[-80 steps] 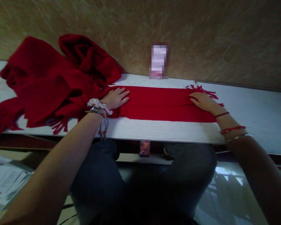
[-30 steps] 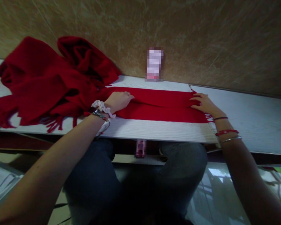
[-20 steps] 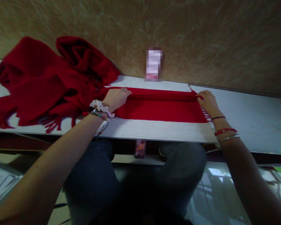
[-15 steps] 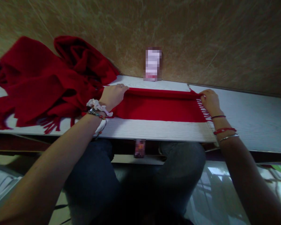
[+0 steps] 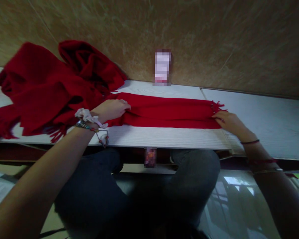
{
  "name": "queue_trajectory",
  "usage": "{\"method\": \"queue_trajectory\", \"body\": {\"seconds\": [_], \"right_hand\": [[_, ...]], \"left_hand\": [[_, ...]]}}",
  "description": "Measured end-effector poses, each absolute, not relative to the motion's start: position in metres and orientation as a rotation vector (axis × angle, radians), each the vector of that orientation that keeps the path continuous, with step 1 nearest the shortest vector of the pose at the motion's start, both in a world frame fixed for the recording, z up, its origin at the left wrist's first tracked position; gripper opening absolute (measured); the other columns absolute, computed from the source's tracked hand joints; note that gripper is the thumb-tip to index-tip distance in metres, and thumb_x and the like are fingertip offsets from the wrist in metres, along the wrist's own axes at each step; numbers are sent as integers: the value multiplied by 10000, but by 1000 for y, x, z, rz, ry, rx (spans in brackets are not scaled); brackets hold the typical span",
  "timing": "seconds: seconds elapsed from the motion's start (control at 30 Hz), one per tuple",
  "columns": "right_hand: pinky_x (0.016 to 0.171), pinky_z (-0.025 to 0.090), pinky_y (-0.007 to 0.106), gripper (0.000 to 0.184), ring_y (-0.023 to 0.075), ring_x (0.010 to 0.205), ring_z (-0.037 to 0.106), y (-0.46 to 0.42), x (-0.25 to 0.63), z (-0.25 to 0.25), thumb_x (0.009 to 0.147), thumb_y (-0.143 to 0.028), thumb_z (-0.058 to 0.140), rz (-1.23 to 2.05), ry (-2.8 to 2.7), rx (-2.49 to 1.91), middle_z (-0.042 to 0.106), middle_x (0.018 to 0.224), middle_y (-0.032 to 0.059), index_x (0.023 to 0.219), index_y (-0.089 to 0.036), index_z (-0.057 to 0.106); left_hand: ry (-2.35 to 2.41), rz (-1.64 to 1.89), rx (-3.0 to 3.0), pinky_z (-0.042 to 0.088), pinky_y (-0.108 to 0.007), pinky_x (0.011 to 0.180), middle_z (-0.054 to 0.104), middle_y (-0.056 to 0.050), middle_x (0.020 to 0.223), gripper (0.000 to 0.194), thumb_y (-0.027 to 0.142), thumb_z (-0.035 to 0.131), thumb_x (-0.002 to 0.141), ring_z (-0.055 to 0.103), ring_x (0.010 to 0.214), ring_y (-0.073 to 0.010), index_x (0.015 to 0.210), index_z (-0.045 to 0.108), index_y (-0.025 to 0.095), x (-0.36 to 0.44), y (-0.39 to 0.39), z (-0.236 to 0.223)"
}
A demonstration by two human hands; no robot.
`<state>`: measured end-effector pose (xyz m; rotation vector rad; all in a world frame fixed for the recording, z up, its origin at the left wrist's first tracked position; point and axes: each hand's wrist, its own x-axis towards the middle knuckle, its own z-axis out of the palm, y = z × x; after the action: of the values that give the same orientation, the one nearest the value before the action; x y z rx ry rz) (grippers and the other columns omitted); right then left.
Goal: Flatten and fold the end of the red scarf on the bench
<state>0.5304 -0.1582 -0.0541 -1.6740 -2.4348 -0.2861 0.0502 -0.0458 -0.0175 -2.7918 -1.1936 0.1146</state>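
A red fringed scarf (image 5: pixel 169 111) lies in a long strip along the white tabletop, with a lengthwise crease near its middle. My left hand (image 5: pixel 113 111), wearing a ring and bracelets, is closed on the cloth at the strip's left part, and a small fold bunches by its fingertips. At the fringed right end, my right hand (image 5: pixel 229 122) pinches the cloth near the front corner. Some of the fringe spreads out past the back right corner. On the left the strip runs into a loose heap of red fringed cloth (image 5: pixel 45 89); where one ends and the other begins is hidden.
A brown marbled wall (image 5: pixel 201 39) rises behind the narrow white table (image 5: pixel 264 122). A blurred-out upright pack (image 5: pixel 161 68) stands against it. My knees are under the front edge, with another blurred item (image 5: pixel 149 157) between them. Papers (image 5: pixel 0 189) lie at lower left.
My right hand has moved from the scarf's back edge to its front right corner. My left hand has shifted left and towards me. The back edge's folded-up cloth now lies flatter.
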Motion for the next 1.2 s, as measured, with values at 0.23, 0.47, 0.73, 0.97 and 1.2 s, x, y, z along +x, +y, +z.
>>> {"method": "queue_trajectory", "body": {"seconds": [0.23, 0.47, 0.73, 0.97, 1.2], "right_hand": [[781, 510, 373, 227, 219, 842, 631, -168, 534, -52, 827, -203, 432, -520, -2130, -1561, 695, 858, 88, 850, -182, 656], [779, 526, 377, 218, 210, 832, 640, -190, 535, -62, 788, -185, 435, -345, -2293, -1472, 700, 832, 51, 797, -209, 652], [782, 529, 371, 179, 202, 814, 650, -192, 538, -64, 756, -185, 471, -368, -2068, -1513, 693, 819, 40, 755, -233, 643], [767, 542, 377, 180, 198, 828, 655, -201, 541, -69, 748, -211, 487, -215, -2131, -1494, 697, 854, 34, 723, -234, 664], [811, 535, 394, 219, 199, 870, 653, -204, 539, -72, 750, -194, 467, -205, -2137, -1507, 704, 872, 33, 754, -232, 682]], "left_hand": [[-1194, 32, -2652, 439, -307, 814, 603, -103, 1105, 350, 194, 312, 869, 560, 983, -210, 1092, 579, 150, 51, -56, 7], [-1031, 343, -2942, 429, -260, 777, 650, -30, 887, 274, 177, 405, 752, 586, 795, -152, 900, 635, 181, 52, -50, -6], [-1065, 100, -2874, 428, -268, 739, 630, -50, 882, 252, 233, 406, 731, 565, 796, -165, 868, 612, 186, 47, -59, 6], [-1017, 392, -3001, 375, -231, 568, 610, 0, 685, 161, 149, 452, 631, 523, 600, -128, 701, 587, 201, 49, -61, -5], [-1054, 394, -2990, 350, -248, 553, 606, -11, 689, 143, 231, 461, 699, 518, 587, -132, 717, 600, 202, 51, -63, -8]]}}
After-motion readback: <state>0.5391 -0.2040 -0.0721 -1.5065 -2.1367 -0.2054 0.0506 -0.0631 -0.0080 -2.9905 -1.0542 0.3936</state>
